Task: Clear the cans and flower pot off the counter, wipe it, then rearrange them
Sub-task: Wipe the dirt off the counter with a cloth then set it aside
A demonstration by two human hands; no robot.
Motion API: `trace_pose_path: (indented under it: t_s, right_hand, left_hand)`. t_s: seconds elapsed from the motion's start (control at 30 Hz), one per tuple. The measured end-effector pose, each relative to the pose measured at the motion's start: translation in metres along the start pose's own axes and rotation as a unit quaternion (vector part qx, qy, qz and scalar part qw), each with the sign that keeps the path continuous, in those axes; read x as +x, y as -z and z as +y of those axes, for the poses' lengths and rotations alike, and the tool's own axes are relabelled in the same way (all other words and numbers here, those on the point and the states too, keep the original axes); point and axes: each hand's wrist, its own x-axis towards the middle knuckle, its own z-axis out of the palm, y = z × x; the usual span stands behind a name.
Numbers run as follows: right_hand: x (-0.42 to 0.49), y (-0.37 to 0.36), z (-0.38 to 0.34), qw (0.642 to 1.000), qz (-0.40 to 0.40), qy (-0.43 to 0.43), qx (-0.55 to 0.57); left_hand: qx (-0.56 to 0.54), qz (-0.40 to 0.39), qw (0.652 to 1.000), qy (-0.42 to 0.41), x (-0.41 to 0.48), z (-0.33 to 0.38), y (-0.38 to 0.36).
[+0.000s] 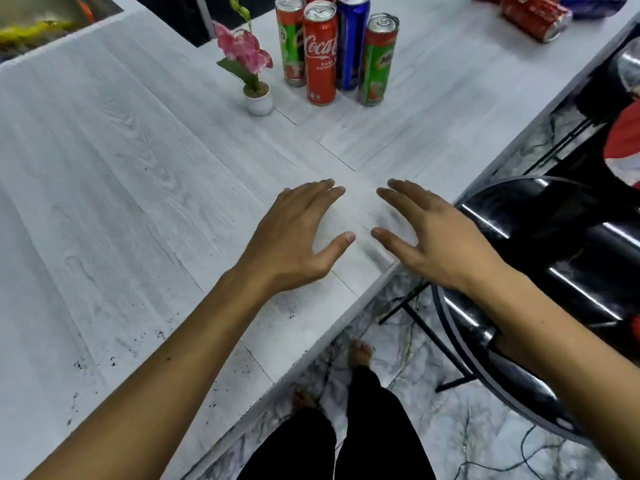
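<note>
Both hands are empty. The left hand (294, 237) and the right hand (429, 233) lie spread and palm-down low over the near edge of the counter (121, 168), thumbs pointing at each other with a gap between them. Whether the palms touch the surface cannot be told.

The task's things stand well apart from the hands, grouped at the far side. The small white flower pot (258, 102) with its pink bloom is on the left. Just beside it are four upright slim cans in a tight cluster: a green-and-red can (291, 43), a Coca-Cola can (320, 57) in front, a blue can (351, 43) behind it and a Milo can (377, 60) on the right. A red can on its side (533, 17) lies further off at the top right.

No cloth is in view, and dark specks (114, 358) dot the near part of the counter, so wiping looks not yet done. The likeliest reading is the first step, clearing, with nothing lifted so far.

The next move calls for a long reach forward. The cans stand close enough that gripping one may knock its neighbour, so the outer ones or the pot look easiest to take first. The pot is top-heavy with its tall stem and wants a hold low on the body. A black chair (536, 271) stands beside the right arm.
</note>
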Motion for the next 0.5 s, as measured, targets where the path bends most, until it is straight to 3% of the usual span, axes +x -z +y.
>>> trace_pose_path:
  t_s: [0.5]
  right_hand:
    - [-0.159,0.02,0.102,0.973,0.092,-0.211,0.027]
  left_hand:
    - [0.007,-0.085,0.985,-0.149,0.024,0.14,-0.082]
